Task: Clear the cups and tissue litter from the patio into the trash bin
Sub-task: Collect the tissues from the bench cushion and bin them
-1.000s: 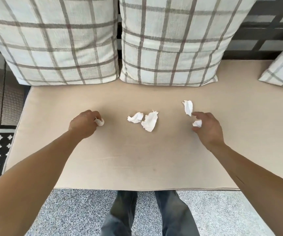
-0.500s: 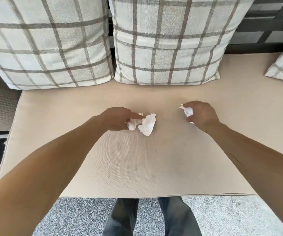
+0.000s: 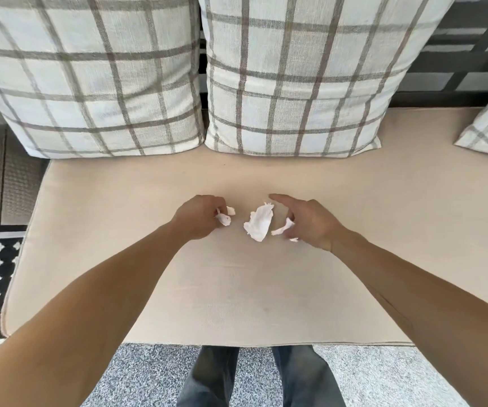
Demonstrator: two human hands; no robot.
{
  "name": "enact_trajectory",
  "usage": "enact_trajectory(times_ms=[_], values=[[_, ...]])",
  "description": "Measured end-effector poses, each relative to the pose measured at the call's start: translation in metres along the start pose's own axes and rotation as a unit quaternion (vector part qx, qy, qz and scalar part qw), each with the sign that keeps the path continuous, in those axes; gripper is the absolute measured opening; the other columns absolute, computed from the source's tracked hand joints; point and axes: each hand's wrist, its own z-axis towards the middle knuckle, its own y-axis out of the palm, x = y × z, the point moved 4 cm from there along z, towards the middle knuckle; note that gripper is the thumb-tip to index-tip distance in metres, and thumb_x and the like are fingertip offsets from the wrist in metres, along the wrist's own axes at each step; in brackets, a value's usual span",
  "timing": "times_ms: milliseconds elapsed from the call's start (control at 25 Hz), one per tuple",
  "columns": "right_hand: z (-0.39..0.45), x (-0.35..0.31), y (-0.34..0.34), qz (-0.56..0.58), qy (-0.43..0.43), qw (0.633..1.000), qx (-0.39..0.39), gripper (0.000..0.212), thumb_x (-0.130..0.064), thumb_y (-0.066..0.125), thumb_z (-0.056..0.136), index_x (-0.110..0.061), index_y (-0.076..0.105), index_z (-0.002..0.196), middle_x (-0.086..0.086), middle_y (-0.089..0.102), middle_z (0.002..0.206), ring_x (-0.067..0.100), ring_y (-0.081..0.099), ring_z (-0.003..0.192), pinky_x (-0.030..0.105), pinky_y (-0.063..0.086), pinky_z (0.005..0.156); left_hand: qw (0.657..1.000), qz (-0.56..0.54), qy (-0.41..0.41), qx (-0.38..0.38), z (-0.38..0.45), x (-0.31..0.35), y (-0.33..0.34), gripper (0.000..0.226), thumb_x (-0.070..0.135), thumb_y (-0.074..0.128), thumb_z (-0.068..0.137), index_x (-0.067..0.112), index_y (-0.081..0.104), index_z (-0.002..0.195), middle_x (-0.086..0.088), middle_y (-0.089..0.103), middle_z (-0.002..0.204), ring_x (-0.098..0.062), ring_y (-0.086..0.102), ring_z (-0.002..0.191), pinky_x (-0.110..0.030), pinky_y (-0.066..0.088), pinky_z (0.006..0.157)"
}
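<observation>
Gripping tissue scraps (image 3: 225, 217), left hand (image 3: 198, 216) curled

Left grip (image 3: 200, 217) curled tight; right grip (image 3: 307, 221) loosely curled, forefinger extended.

Home patio: cushioned bench (image 3: 266, 289), plaid pillows (image 3: 292, 77), railing (image 3: 457, 39).
</observation>
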Motion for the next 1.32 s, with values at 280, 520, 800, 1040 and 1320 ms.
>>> enact_trajectory(times_ms=[280,520,800,1040,1320], values=[[0.02,-0.028,0.05,-0.137,-0.034,0.99,-0.015,0.034,-0.003,0.064,0.074,-0.016,0.067,0.105,-0.001,0.066,0.103,0.023,0.061,0.093,0.031,0.049,0.079,0.999,-0.022,-0.044,0.008,-0.017,-0.02,-0.007,0.009,0.027,0.071,0.081,0.025,0.065,0.075,0.028,0.069,0.106,0.0,0.064,0.09,-0.023,0.048,0.067],[0.018,-0.014,0.053,-0.107,0.022,0.982,0.156,0.01,-0.015,0.071,0.08,-0.021,0.077,0.085,-0.006,0.051,0.099,0.015,0.056,0.083,0.018,0.043,0.068,0.996,-0.069,-0.037,0.045,-0.027,-0.028,0.002,0.004,0.019,0.071,0.081,0.016,0.069,0.08,0.021,0.07,0.11,0.004,0.061,0.084,-0.013,0.039,0.053],[-0.029,-0.057,0.054,-0.007,0.01,0.978,0.207,0.014,-0.041,0.068,0.076,-0.033,0.071,0.064,-0.004,0.061,0.062,0.012,0.062,0.08,0.03,0.046,0.064,0.977,-0.194,-0.023,0.09,-0.082,-0.018,-0.019,0.007,0.016,0.068,0.085,0.019,0.072,0.08,0.017,0.071,0.112,-0.002,0.067,0.092,-0.026,0.047,0.055],[-0.092,-0.15,0.03,0.053,-0.054,0.948,0.308,0.004,-0.043,0.07,0.076,-0.04,0.07,0.074,-0.015,0.067,0.075,0.005,0.058,0.065,0.018,0.04,0.057,0.959,-0.21,0.002,0.192,-0.159,0.01,-0.092,0.011,0.015,0.069,0.087,0.021,0.075,0.093,0.008,0.068,0.096,0.001,0.059,0.071,-0.009,0.041,0.062],[-0.147,-0.258,-0.009,-0.017,-0.134,0.93,0.342,0.015,-0.021,0.074,0.079,-0.025,0.075,0.093,-0.004,0.071,0.094,0.013,0.06,0.072,0.032,0.048,0.072,0.921,-0.206,0.055,0.326,-0.245,0.05,-0.178,0.016,0.011,0.073,0.08,0.026,0.072,0.084,0.006,0.068,0.083,-0.007,0.061,0.071,-0.023,0.049,0.071]])
